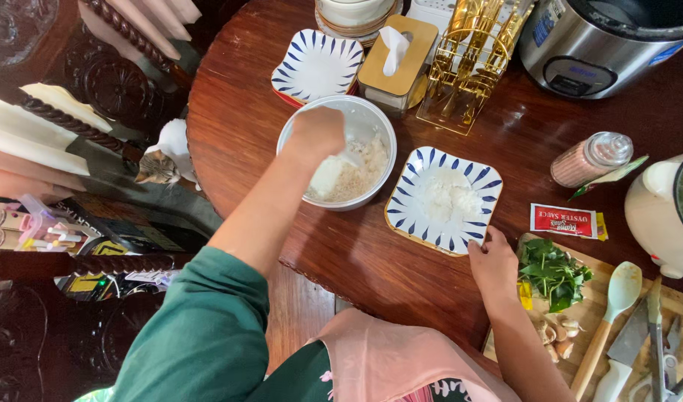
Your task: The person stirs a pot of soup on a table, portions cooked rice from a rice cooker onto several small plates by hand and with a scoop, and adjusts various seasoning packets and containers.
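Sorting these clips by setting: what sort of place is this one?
Most likely a home dining or kitchen table. The round wooden table carries a rice cooker, a cutting board with greens and garlic, and a bowl of rice that the left hand scoops from, while the right hand steadies a patterned plate.
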